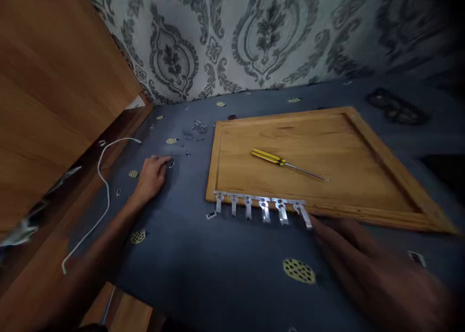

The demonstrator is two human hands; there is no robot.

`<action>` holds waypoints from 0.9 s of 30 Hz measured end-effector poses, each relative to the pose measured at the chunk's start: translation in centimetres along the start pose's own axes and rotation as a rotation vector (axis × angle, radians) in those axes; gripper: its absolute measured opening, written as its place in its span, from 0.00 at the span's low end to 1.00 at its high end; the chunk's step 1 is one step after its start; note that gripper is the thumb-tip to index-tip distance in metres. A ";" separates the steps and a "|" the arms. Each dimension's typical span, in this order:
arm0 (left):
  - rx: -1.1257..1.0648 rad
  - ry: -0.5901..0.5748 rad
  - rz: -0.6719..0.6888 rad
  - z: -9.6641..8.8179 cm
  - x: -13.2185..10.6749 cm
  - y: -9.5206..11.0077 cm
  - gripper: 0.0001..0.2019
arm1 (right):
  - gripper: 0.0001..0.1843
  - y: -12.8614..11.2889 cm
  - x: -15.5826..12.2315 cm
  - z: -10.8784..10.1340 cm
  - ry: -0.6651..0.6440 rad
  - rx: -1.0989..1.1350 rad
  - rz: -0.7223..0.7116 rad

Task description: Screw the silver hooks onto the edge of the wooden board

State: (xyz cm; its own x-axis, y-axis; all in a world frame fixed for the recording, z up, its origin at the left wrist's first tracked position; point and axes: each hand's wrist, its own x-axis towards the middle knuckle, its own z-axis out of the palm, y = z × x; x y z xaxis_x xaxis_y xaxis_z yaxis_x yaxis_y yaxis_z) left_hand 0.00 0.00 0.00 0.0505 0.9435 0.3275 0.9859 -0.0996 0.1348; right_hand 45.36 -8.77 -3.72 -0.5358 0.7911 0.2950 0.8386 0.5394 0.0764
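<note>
- Clips, six in a row, lie along the near edge of the board towards its left corner, their tabs hanging over the rim; whether they are joined is hard to tell.
- Each looks light, thin and stiff, of shiny bare metal; smooth faces may slip, so a pinch across the tab's flat sides should suit best.
- Right hand is blurred, fingertips beside the rightmost clip; I cannot tell whether they grip it.
- Left hand rests on the cloth, loosely curled, index finger stretched towards the small parts; nothing shows in its grasp.
- Board: varnished wood, flat panel, raised frame; likely rigid and the heaviest piece, best taken by its frame.
- Screwdriver lies on the panel, with a yellow ridged handle and slim metal shaft; the handle offers the surer hold.
- Small parts look hard and loose, easily scattered.
- Cloth is dark blue, printed with yellow ovals; the cable is white, thin and bendy.
</note>
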 end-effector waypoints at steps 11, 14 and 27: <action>-0.072 -0.007 0.083 2.0 4.5 1.6 0.17 | 0.21 -0.1 1.0 -0.3 0.094 0.055 0.010; -0.090 0.004 0.054 2.0 4.4 1.4 0.17 | 0.22 -0.1 0.9 -0.3 0.084 0.068 0.025; -0.072 -0.022 0.024 2.7 5.0 2.1 0.09 | 0.22 -0.2 1.4 -0.9 0.133 0.096 0.000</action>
State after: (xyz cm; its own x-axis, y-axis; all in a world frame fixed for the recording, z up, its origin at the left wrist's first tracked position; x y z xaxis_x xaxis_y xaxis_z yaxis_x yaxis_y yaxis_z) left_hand 2.77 5.32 -0.57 0.0780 0.9471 0.3112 0.9704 -0.1437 0.1941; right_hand 44.48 -8.02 -2.50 -0.5126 0.7496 0.4186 0.8219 0.5694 -0.0132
